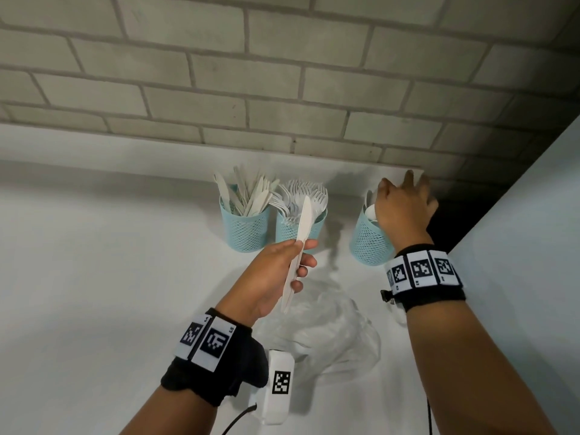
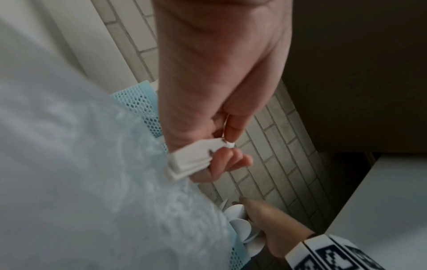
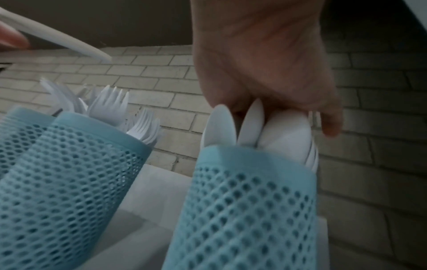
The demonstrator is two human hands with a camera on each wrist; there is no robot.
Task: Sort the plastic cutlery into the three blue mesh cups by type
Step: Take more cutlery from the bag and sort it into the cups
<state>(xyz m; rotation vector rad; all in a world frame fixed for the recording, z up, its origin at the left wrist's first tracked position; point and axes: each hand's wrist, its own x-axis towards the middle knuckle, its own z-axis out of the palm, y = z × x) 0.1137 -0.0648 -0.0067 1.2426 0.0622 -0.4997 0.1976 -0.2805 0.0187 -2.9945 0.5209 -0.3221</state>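
Knives (image 1: pixel 298 243) betw. left-hand fingers (image 1: pixel 309 263) (thumb atop)

A pale brick wall (image 1: pixel 219 73) rises behind a white countertop (image 1: pixel 94 246), dimly lit at right.

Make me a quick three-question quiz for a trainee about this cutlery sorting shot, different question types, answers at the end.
1. True or false: the left hand holds plastic knives.
2. Which blue mesh cup has the right hand over it? A) knife cup B) fork cup C) spoon cup
3. Fill in: a crumpled clear ____ lies on the white counter below the cups.

Key: 1 true; 2 C; 3 plastic bag
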